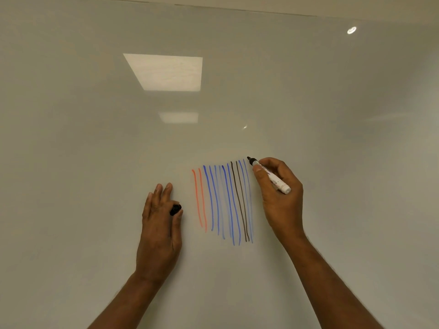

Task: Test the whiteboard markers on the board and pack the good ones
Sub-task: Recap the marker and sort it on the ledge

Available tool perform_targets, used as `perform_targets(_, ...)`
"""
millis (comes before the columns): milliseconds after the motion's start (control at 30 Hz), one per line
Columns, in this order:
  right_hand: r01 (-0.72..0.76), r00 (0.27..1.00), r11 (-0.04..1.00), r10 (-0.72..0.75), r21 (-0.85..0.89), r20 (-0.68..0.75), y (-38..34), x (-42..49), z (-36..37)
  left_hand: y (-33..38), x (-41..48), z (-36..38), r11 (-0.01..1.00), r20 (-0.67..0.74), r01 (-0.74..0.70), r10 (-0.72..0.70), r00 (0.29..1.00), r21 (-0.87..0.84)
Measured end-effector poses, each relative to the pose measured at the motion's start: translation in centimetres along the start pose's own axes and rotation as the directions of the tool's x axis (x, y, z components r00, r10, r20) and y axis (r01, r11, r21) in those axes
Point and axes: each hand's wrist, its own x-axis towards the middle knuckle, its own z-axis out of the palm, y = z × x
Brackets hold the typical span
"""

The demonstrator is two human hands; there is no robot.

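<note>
**Testing well under way, no packing in sight**

From where I stand, the right hand (280, 200) grips a white-barrelled marker (270, 176), fingers and thumb curled round it, its dark tip pointing up and left at the top right corner of the test lines. Whether the tip is touching the board (95, 162) I cannot tell. The left hand (159, 224) is raised to the left of the lines and pinches a black cap (175, 209) between thumb and forefinger, the other fingers stretched out towards the board.

A good share of the testing looks done. From left to right the board carries two red lines (199, 200), a run of blue lines (213, 200), some strong and some pale, and two dark lines (240, 200) among the blue ones on the right. The pale strokes suggest that some markers are weak, though that is my guess. This marker has no stroke of its own to the right of the row, so its test seems about to begin.

Packing is left, as far as I can see: no box, pouch or other markers show here.

The board is glossy and pale grey-white, filling nearly the whole view. It reflects two square ceiling lights (166, 72) high on the left and a small round lamp (351, 30) far up on the right. A thin strip of wall runs along its top edge.
</note>
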Motion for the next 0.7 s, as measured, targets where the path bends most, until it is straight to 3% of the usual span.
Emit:
perform_targets(200, 0.003, 1.000, 0.998, -0.004, -0.062, -0.020, 1.3, -2.2, -1.0, 0.1, 0.1, 0.0, 1.000, -0.007, -0.014, 0.014, 1.000, 0.015)
perform_targets(400, -0.083, 0.995, 0.991, 0.077, -0.104, -0.056, 3.4, -8.7, -3.5, 0.1, 0.1, -0.1, 1.000, -0.006, -0.010, 0.010, 1.000, 0.013)
perform_targets(600, -0.139, 0.990, 0.955, 0.130, -0.261, -0.053, 5.9, -13.3, -5.4, 0.1, 0.1, 0.0, 1.000, -0.005, -0.018, 0.018, 1.000, 0.020)
perform_targets(700, -0.141, 0.985, 0.974, 0.121, -0.176, -0.120, 5.0, -12.3, -5.0, 0.1, 0.1, 0.0, 0.999, -0.011, -0.020, 0.020, 1.000, 0.026)
